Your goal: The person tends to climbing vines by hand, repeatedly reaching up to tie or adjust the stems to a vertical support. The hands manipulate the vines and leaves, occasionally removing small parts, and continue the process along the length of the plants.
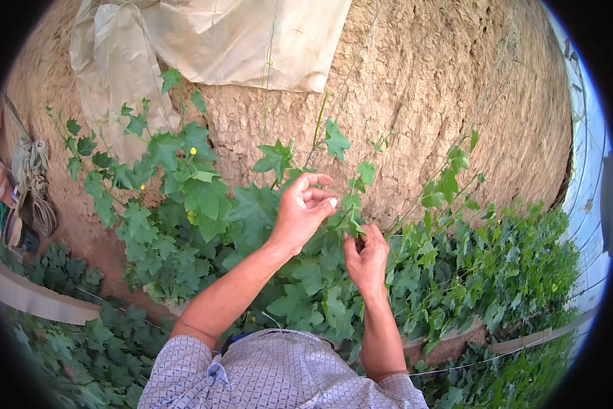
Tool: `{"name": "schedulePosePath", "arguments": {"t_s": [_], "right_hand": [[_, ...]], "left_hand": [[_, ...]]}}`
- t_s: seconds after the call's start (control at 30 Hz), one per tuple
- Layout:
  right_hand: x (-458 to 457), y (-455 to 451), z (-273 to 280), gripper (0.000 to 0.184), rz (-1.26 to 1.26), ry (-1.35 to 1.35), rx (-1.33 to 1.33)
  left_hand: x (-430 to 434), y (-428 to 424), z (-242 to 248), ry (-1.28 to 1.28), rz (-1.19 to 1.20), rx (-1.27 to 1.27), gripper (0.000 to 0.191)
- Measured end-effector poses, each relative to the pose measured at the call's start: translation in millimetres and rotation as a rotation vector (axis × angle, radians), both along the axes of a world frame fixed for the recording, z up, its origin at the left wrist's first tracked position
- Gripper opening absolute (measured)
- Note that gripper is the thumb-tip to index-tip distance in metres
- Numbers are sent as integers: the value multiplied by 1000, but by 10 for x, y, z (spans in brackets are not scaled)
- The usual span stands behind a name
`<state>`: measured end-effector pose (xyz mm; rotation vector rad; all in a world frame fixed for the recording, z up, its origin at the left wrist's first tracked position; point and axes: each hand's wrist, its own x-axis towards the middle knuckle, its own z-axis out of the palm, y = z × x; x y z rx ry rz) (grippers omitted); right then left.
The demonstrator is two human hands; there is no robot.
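Note:
My left hand (302, 212) is raised among the climbing vines, its fingers bent and the thumb close to the fingertips. Whether a thin string or tendril lies between them is too fine to tell. Just right of it and lower, my right hand (368, 255) pinches a leafy vine shoot (351, 212) near a small leaf. The shoot's lobed green leaves stand between the two hands, with a thin upright string (370, 87) above. Behind my left hand spreads a broad lobed leaf (255, 209). A cut-looking green stem (320, 120) rises above the hands.
A rough earthen wall (439, 76) stands before me, partly covered by a plastic sheet (255, 46). Dense vines (475, 276) grow along its foot. Coiled rope (44, 217) and a dark bucket (28, 239) are at left. Translucent film (590, 204) bounds the right side.

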<state>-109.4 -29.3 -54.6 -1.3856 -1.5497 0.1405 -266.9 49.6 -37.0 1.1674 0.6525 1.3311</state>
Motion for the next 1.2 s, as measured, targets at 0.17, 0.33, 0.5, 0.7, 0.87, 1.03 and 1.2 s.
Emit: {"name": "schedulePosePath", "arguments": {"t_s": [0.17,0.33,0.5,0.7,0.87,1.03,1.2], "right_hand": [[87,95,-99,15,-76,75,-10],[235,201,-112,9,-88,100,-7],[379,344,-160,11,-81,188,-16],[524,630,-56,14,-95,264,-91],[350,662,250,23,-12,356,-46],[-3,806,747,30,101,141,148],[-263,1139,1201,27,352,-38,25]], "left_hand": [[90,248,-223,128,290,117,50],[111,780,-268,500,668,288,62],[55,1102,-209,546,475,170,55],[148,1102,-236,478,380,132,40],[56,849,-257,694,473,240,35],[-67,559,-227,445,372,118,30],[-207,340,-113,537,346,147,26]]}}
